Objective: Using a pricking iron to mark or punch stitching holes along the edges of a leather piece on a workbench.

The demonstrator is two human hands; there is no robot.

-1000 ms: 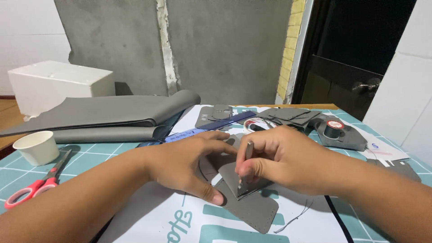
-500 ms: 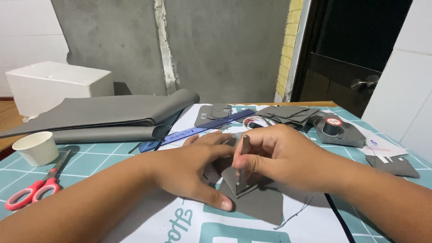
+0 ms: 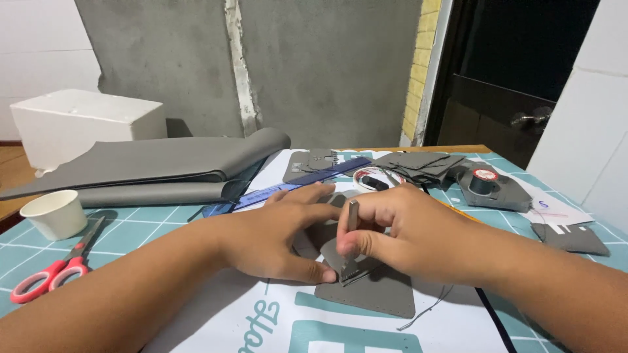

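Near the tabletop's middle, the right hand [image 3: 405, 238] had tilted its pinched metal punch [image 3: 350, 245] upright on the grey leather piece [image 3: 373, 291], which the left hand [image 3: 281, 238] pressed flat, fingers spread

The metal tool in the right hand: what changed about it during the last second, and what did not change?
The metal tool went from slanted to nearly upright, teeth down on the grey leather piece; the right hand kept its grip. The left hand still presses the leather flat. Scissors, paper cup and blue ruler stayed put.
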